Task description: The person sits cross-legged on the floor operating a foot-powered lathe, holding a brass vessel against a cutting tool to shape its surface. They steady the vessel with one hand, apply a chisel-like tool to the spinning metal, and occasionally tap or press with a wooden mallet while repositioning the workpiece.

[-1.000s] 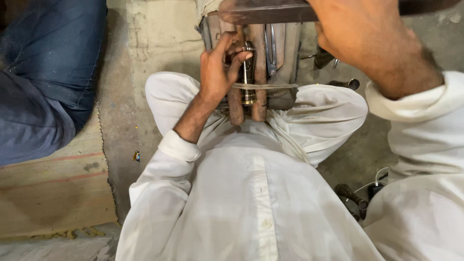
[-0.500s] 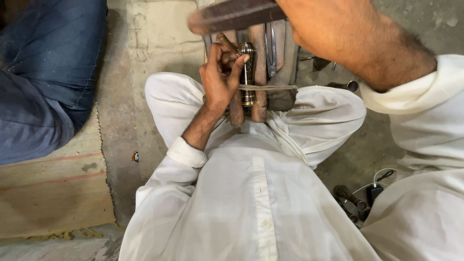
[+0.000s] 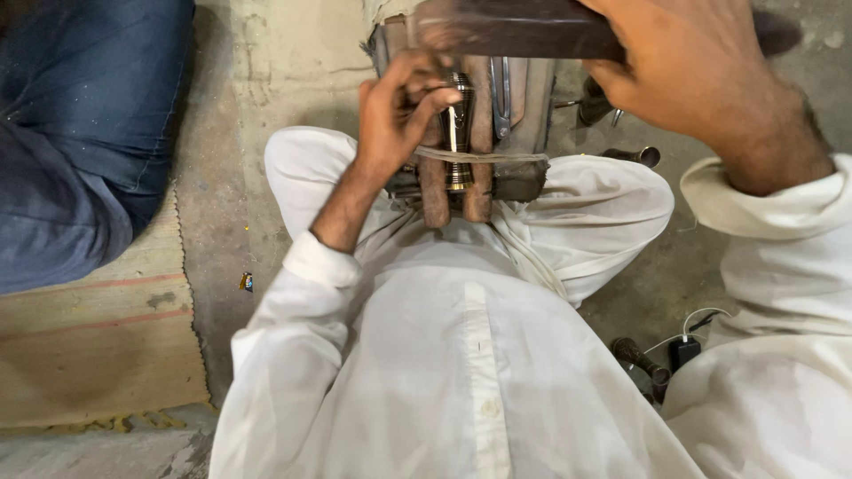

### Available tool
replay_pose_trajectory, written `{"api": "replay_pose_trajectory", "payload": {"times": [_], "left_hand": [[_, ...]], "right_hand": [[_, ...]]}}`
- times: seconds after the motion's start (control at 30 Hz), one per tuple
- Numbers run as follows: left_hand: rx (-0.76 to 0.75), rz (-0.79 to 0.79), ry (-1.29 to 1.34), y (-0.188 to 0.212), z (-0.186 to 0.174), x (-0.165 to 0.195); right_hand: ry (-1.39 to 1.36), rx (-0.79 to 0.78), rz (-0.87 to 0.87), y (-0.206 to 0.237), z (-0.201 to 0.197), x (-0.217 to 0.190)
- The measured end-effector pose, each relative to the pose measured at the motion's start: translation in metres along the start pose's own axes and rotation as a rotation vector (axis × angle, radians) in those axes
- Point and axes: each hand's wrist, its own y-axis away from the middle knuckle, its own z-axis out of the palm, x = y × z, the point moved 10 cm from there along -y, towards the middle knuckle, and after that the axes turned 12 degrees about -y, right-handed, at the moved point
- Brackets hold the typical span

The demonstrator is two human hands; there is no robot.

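Left hand [image 3: 399, 111] pinches upright ribbed metal cylinder [image 3: 458, 133] between wooden clamp bars [image 3: 479, 142]; right hand [image 3: 701, 71] grips dark, apparently wooden block [image 3: 515, 27] above.

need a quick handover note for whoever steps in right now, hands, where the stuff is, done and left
Left hand: fingers pinched on the small metal tube, steadying it upright between two wooden strips bound with cord.
Right hand: gripping a dark flat bar, held over the top of the tube.
Where things are: the wooden clamp sits between the knees, on the concrete floor. A loose metal tube lies to the right; a dark handled tool and a small black plug with white wire lie lower right.
Done: tube seated in the clamp.
Left: cannot tell how far the work on the tube has got.
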Motion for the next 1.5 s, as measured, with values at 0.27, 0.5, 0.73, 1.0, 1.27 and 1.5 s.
{"api": "replay_pose_trajectory", "payload": {"times": [0.27,0.5,0.73,1.0,1.27,1.5], "left_hand": [[-0.360,0.283,-0.261,-0.032,0.016,0.052],[-0.340,0.332,-0.215,-0.033,0.016,0.059],[-0.201,0.246,-0.207,-0.018,0.002,0.048],[-0.226,-0.036,-0.248,-0.006,0.009,0.010],[-0.045,0.080,-0.190,0.003,0.002,0.017],[0.000,-0.034,-0.103,0.009,0.004,0.001]], "right_hand": [[-0.262,0.220,0.223,0.063,0.020,0.046],[-0.082,0.255,0.161,0.092,0.021,0.044],[0.022,0.133,0.146,0.068,0.013,0.024],[0.200,0.067,0.056,0.027,0.003,0.002],[0.225,0.002,0.021,0.011,0.021,0.017],[0.247,-0.063,0.027,-0.002,0.033,0.021]]}}
